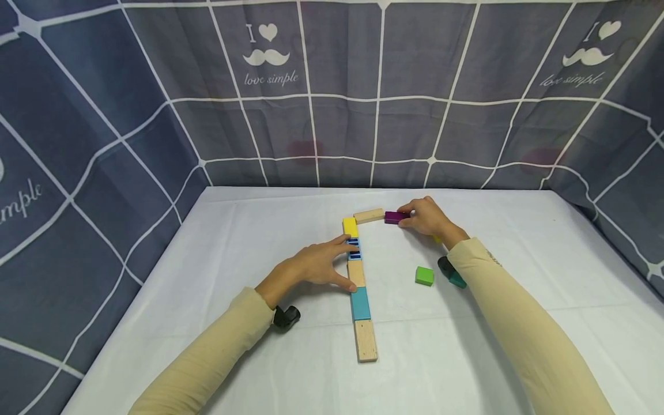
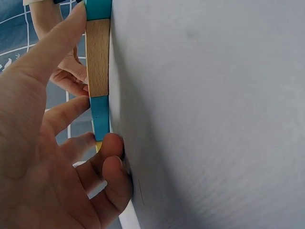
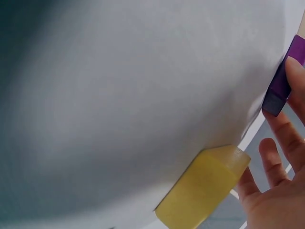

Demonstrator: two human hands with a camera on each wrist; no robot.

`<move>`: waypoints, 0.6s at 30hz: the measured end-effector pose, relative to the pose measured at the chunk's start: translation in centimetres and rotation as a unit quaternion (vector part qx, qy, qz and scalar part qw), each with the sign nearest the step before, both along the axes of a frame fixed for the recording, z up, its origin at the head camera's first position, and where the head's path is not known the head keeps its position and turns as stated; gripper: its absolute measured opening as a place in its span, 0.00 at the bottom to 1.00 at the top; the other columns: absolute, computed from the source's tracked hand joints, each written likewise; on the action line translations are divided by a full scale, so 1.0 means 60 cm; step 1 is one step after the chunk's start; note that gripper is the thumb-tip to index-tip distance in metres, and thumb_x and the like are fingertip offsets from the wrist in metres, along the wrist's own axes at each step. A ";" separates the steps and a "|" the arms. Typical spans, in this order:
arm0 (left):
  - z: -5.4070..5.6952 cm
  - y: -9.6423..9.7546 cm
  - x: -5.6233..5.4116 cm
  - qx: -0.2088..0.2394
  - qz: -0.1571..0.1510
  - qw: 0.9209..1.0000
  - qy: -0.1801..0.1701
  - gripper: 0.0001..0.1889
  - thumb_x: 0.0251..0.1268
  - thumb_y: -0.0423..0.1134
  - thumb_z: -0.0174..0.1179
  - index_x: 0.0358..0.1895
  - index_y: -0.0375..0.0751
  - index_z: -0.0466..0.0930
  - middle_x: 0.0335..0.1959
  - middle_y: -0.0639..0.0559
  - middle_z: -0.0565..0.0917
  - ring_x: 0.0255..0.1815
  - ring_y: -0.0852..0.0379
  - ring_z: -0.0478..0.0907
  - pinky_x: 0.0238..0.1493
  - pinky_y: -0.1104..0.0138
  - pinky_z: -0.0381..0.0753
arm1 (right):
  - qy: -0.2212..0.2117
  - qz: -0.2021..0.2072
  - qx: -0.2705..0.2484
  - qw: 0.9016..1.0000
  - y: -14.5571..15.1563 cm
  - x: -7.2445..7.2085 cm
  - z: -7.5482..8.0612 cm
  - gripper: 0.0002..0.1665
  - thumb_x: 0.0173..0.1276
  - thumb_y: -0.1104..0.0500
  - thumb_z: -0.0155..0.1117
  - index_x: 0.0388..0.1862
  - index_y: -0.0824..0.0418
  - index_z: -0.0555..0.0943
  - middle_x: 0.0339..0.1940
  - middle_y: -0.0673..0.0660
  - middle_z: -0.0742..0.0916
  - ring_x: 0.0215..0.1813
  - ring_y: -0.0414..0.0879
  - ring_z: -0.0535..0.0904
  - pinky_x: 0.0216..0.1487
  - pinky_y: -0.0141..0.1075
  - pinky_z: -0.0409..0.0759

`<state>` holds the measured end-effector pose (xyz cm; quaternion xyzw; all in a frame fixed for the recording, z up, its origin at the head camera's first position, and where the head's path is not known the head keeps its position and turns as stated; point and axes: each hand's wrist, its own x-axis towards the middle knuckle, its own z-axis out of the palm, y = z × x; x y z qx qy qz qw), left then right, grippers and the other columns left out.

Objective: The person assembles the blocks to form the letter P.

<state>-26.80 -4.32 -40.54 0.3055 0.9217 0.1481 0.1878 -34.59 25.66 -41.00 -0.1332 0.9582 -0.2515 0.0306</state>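
My right hand [image 1: 429, 218] pinches a purple block [image 1: 392, 218] between thumb and finger at the row's far right end; the block lies end to end with a thin wooden block [image 1: 369, 215]. A column of blocks runs toward me: yellow [image 1: 350, 226], blue striped [image 1: 355, 256], wooden [image 1: 355, 274], plain blue [image 1: 361, 304] and wooden [image 1: 366, 341]. My left hand [image 1: 317, 264] spreads beside this column, its thumb at the plain blue block and its fingertips at the striped one. Under the right hand lies another yellow block [image 3: 198, 186], mostly hidden in the head view.
Right of the column, a green block [image 1: 424, 275] lies on the white cloth [image 1: 259, 242]. A dark teal block [image 1: 457, 280] sits beside it, partly covered by the right wrist camera [image 1: 445, 266]. Grey checked curtains [image 1: 342, 132] surround the table at the back and sides.
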 end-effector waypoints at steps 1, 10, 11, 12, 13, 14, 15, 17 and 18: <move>0.000 0.000 0.000 0.000 0.000 1.000 -0.001 0.50 0.46 0.73 0.67 0.75 0.62 0.62 0.81 0.54 0.48 0.76 0.46 0.57 0.67 0.41 0.60 | 0.001 0.000 0.000 1.000 0.000 0.000 0.000 0.24 0.65 0.61 0.70 0.59 0.69 0.81 0.55 0.67 0.84 0.58 0.59 0.65 0.58 0.50 0.63; 0.002 0.000 0.002 0.002 0.005 1.000 -0.006 0.50 0.46 0.72 0.68 0.75 0.62 0.62 0.81 0.54 0.48 0.76 0.47 0.57 0.67 0.42 0.62 | 0.003 -0.002 -0.004 1.000 0.000 0.002 0.000 0.25 0.63 0.60 0.72 0.59 0.66 0.81 0.54 0.68 0.83 0.55 0.59 0.67 0.54 0.48 0.63; 0.002 0.000 0.002 0.003 0.006 1.000 -0.006 0.50 0.46 0.72 0.68 0.75 0.62 0.62 0.81 0.54 0.48 0.76 0.47 0.57 0.67 0.41 0.62 | 0.001 -0.004 -0.005 1.000 0.000 0.003 0.000 0.26 0.63 0.60 0.72 0.60 0.65 0.81 0.54 0.68 0.83 0.55 0.59 0.67 0.53 0.47 0.63; 0.002 0.001 0.002 0.003 0.006 1.000 -0.007 0.50 0.46 0.72 0.68 0.75 0.62 0.62 0.81 0.54 0.48 0.76 0.47 0.57 0.67 0.42 0.62 | 0.000 -0.005 -0.005 1.000 0.001 0.003 0.000 0.26 0.63 0.60 0.72 0.60 0.65 0.81 0.54 0.67 0.83 0.55 0.58 0.67 0.53 0.47 0.63; 0.002 0.001 0.002 0.004 0.007 1.000 -0.007 0.50 0.46 0.72 0.68 0.75 0.62 0.62 0.81 0.54 0.48 0.76 0.47 0.57 0.67 0.41 0.61 | -0.001 -0.006 -0.006 1.000 0.001 0.003 -0.001 0.26 0.63 0.59 0.72 0.60 0.65 0.81 0.54 0.67 0.83 0.55 0.58 0.67 0.53 0.47 0.63; 0.003 0.001 0.002 0.004 0.007 1.000 -0.008 0.50 0.46 0.72 0.68 0.75 0.62 0.62 0.81 0.54 0.48 0.76 0.47 0.57 0.67 0.41 0.61 | -0.002 -0.007 -0.007 1.000 0.001 0.003 -0.001 0.26 0.63 0.59 0.72 0.60 0.65 0.81 0.54 0.67 0.83 0.55 0.58 0.66 0.53 0.47 0.63; 0.003 0.001 0.002 0.003 0.008 1.000 -0.008 0.50 0.46 0.72 0.68 0.75 0.62 0.62 0.81 0.54 0.48 0.76 0.47 0.57 0.67 0.41 0.61 | -0.003 -0.007 -0.009 1.000 0.002 0.004 -0.001 0.26 0.63 0.59 0.72 0.60 0.64 0.81 0.54 0.67 0.82 0.55 0.58 0.66 0.53 0.47 0.63; 0.003 0.001 0.003 0.003 0.009 1.000 -0.008 0.50 0.46 0.72 0.68 0.75 0.62 0.62 0.81 0.54 0.48 0.76 0.47 0.57 0.67 0.41 0.60 | -0.003 -0.004 -0.012 1.000 0.003 0.004 -0.001 0.27 0.64 0.58 0.72 0.60 0.64 0.81 0.54 0.67 0.82 0.55 0.59 0.66 0.54 0.48 0.63; 0.003 0.001 0.003 0.002 0.010 1.000 -0.009 0.50 0.46 0.72 0.68 0.75 0.62 0.62 0.81 0.54 0.48 0.76 0.47 0.57 0.67 0.40 0.60 | -0.003 -0.002 -0.012 1.000 0.003 0.005 0.001 0.27 0.64 0.57 0.72 0.61 0.64 0.80 0.55 0.67 0.82 0.55 0.59 0.66 0.55 0.48 0.63</move>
